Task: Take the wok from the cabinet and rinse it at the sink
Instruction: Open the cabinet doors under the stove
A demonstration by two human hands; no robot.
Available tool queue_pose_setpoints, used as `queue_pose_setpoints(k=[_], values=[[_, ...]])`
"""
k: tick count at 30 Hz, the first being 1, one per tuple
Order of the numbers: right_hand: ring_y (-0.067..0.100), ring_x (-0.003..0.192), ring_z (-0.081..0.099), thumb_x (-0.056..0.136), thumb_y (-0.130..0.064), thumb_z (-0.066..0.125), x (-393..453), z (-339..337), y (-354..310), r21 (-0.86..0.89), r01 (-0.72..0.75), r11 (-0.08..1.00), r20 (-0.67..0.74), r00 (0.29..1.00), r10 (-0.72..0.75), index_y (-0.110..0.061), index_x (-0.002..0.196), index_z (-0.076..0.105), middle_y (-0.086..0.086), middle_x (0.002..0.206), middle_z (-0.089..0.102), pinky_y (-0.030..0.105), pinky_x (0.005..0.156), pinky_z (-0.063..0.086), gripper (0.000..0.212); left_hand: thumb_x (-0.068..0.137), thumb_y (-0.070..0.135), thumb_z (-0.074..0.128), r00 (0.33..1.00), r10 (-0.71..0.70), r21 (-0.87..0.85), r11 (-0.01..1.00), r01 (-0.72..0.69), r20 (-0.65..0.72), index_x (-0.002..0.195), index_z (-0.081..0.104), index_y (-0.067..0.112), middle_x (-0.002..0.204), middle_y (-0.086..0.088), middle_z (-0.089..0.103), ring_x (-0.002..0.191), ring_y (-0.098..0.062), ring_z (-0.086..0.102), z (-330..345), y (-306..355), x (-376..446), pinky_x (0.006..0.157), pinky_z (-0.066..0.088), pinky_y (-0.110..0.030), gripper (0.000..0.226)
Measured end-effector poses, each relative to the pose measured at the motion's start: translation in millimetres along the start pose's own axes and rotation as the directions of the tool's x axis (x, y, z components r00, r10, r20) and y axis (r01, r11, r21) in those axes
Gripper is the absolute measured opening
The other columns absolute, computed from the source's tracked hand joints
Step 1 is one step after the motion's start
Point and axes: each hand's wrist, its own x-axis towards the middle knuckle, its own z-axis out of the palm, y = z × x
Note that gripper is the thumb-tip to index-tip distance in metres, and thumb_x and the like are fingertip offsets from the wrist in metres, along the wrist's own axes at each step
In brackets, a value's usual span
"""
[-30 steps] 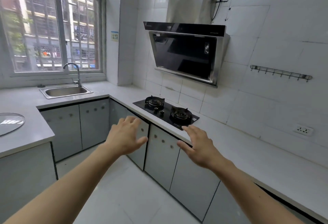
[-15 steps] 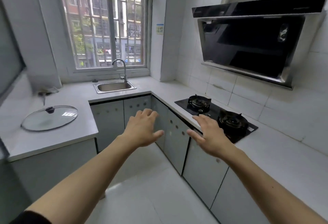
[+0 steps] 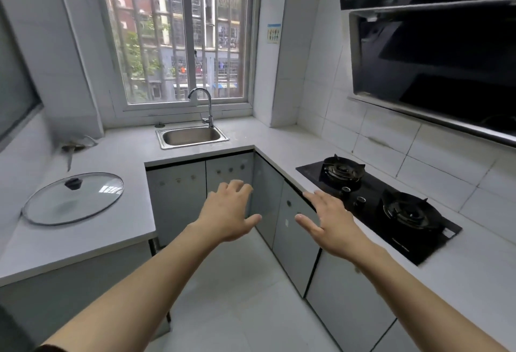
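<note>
Head view: both hands are held out in the air, palms down, fingers spread and holding nothing. The left hand (image 3: 227,213) hangs in front of the corner cabinet doors (image 3: 229,176); the right hand (image 3: 331,224) sits just off the counter edge beside the hob (image 3: 377,203). The wok is nowhere in sight (presumably behind one of the shut doors, though which one cannot be told). Every door below the counter is closed, so the move ahead turns on reaching down and forward: the doors under the sink (image 3: 192,136) lie straight beyond the left hand, the doors under the hob lie below and just left of the right hand.

The doors are flat, pale grey and glossy, with small round dots near their top edges. The sink is a brushed steel basin under a curved chrome tap (image 3: 205,106). A round glass lid (image 3: 73,198) with a black knob lies flat on the white counter (image 3: 92,237) at left.
</note>
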Motion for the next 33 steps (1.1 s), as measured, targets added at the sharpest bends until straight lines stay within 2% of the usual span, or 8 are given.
queue_pose_setpoints(k=[4,8,13,20,28,33], values=[[0.021,0.147,0.011,0.095,-0.059,0.042,41.6,12.1,10.2,-0.055,-0.099,0.994,0.024,0.995,0.100,-0.028,0.151,0.025,0.002,0.160,0.018,0.048,0.113,0.023,0.067,0.085,0.061,0.053,0.998,0.066,-0.019,0.998,-0.066,0.011,0.141,0.037,0.025,0.150,0.000,0.035,0.129,-0.026,0.039,21.6,-21.1,59.6,0.102,0.041,-0.046,0.068],[0.023,0.147,0.008,0.095,-0.059,0.041,86.8,7.6,14.8,-0.113,-0.181,0.977,0.011,0.983,0.184,-0.027,0.151,0.025,0.003,0.161,0.014,0.047,0.114,0.020,0.066,0.085,0.062,0.053,0.990,0.139,-0.028,0.990,-0.138,0.034,0.140,0.037,0.024,0.151,-0.001,0.034,0.128,-0.026,0.040,31.7,-45.6,119.0,0.101,0.042,-0.046,0.068],[0.020,0.148,0.005,0.096,-0.059,0.040,127.6,9.6,28.1,-0.066,-0.281,0.957,-0.027,0.960,0.280,-0.029,0.152,0.023,0.001,0.161,0.013,0.047,0.116,0.016,0.066,0.085,0.062,0.052,0.977,0.209,-0.059,0.977,-0.207,0.036,0.138,0.039,0.023,0.150,-0.002,0.035,0.127,-0.027,0.041,46.2,-66.8,187.9,0.099,0.043,-0.045,0.067],[0.021,0.148,0.005,0.096,-0.060,0.039,172.8,33.4,75.7,-0.065,-0.365,0.929,0.018,0.930,0.367,-0.027,0.152,0.023,0.002,0.161,0.014,0.045,0.116,0.019,0.067,0.085,0.060,0.051,0.951,0.298,-0.125,0.950,-0.286,0.083,0.137,0.040,0.024,0.147,0.003,0.037,0.124,-0.023,0.042,83.2,-50.5,249.1,0.098,0.043,-0.041,0.064],[0.023,0.148,0.004,0.095,-0.060,0.039,245.9,59.3,170.3,0.055,-0.392,0.919,0.031,0.920,0.390,-0.026,0.153,0.022,0.004,0.162,0.012,0.045,0.116,0.017,0.069,0.086,0.061,0.050,0.935,0.309,-0.059,0.951,-0.304,0.172,0.138,0.039,0.026,0.149,0.005,0.035,0.128,-0.021,0.040,131.0,-11.9,340.6,0.100,0.042,-0.039,0.064],[0.024,0.148,0.006,0.097,-0.058,0.038,281.8,72.9,225.3,0.050,-0.397,0.916,0.083,0.916,0.392,-0.025,0.153,0.020,0.005,0.162,0.013,0.045,0.116,0.020,0.068,0.087,0.058,0.050,0.932,0.302,-0.085,0.953,-0.291,0.202,0.140,0.038,0.027,0.150,0.004,0.035,0.132,-0.021,0.037,156.3,26.3,394.0,0.103,0.040,-0.040,0.063]])
